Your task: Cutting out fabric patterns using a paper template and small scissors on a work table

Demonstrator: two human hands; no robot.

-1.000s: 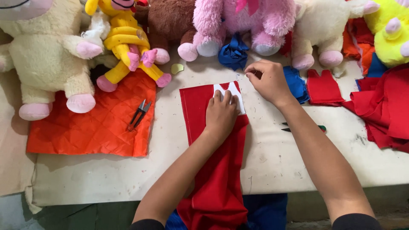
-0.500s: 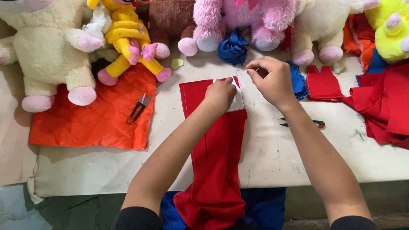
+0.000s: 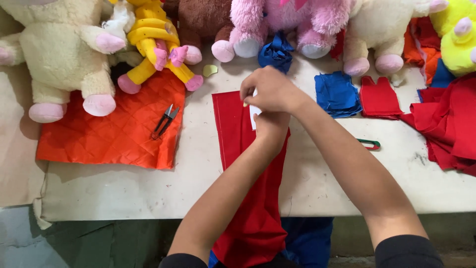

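right hand (image 3: 270,92): fingers pinched on white piece (image 3: 255,109) | left hand (image 3: 270,126): beneath it on red cloth (image 3: 238,149), grip hidden | thread snips (image 3: 164,120) on orange quilted fabric (image 3: 114,134)

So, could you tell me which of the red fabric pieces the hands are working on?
The long red strip hanging over the table's front edge, under both hands; the small red cutout and the red pile lie untouched to the right.

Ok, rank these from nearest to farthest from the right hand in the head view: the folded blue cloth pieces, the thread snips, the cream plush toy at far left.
From the right hand:
1. Folded blue cloth pieces, just to its right on the table.
2. Thread snips, to its left on the orange quilted fabric.
3. Cream plush toy, at the far left edge.
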